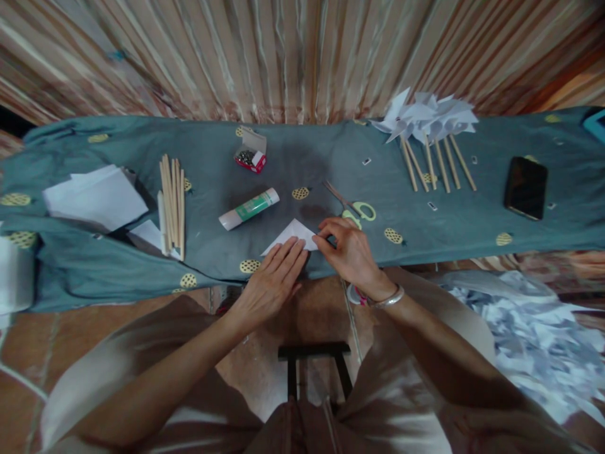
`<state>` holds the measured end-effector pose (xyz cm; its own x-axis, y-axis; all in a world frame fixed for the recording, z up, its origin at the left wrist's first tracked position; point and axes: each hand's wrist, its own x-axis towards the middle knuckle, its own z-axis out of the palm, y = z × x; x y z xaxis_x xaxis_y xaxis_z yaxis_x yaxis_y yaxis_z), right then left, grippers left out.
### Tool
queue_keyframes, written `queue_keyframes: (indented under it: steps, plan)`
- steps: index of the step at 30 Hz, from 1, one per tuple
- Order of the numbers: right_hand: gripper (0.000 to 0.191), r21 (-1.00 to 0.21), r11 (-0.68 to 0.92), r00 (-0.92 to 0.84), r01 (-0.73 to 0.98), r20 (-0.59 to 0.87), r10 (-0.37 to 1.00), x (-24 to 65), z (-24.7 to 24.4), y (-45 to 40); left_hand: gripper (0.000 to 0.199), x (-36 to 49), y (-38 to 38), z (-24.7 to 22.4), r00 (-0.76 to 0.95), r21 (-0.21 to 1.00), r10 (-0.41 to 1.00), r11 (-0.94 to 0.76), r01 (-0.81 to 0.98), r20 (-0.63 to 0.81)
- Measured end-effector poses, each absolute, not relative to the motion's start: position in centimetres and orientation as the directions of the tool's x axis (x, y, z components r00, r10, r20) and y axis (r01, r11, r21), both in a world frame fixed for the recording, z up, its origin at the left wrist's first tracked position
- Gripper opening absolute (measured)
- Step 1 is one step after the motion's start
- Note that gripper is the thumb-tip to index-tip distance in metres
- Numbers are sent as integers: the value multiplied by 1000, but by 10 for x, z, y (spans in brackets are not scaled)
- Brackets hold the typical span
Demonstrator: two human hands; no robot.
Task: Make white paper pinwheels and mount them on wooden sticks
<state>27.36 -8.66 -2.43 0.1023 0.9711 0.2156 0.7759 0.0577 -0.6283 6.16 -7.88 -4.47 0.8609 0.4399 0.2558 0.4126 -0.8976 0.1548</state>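
A white sheet of paper (293, 231), folded into a triangle, lies near the front edge of the cloth-covered table. My left hand (278, 271) rests on it with fingers stretched out flat. At the triangle's right corner, my right hand (347, 249) pinches the paper between thumb and fingertips; a bracelet circles that wrist. Just beyond the right hand lie scissors (352, 207) with light green handles, partly covered by it. A green and white glue stick (249, 209) lies to the left of the paper's tip.
Wooden sticks (174, 205) and a paper stack (97, 198) lie at left. An open box of metal pins (251, 151) is at the back. Paper pinwheels on sticks (430, 120) lie at back right, near a black phone (526, 188). A bag of paper pieces (539, 340) stands below.
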Motion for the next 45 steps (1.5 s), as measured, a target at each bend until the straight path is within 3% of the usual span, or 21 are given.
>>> queue_keyframes:
  steps: [24,45]
  plan:
    - [16,-552,69,78,831,238,968,272,-25,-83,59,61,-77,-47,856,232,464,-880,415,228]
    - [28,-475,161,-7,865,310,951,273,-32,-95,58,63,-77,-47,858,162,445,-895,416,256]
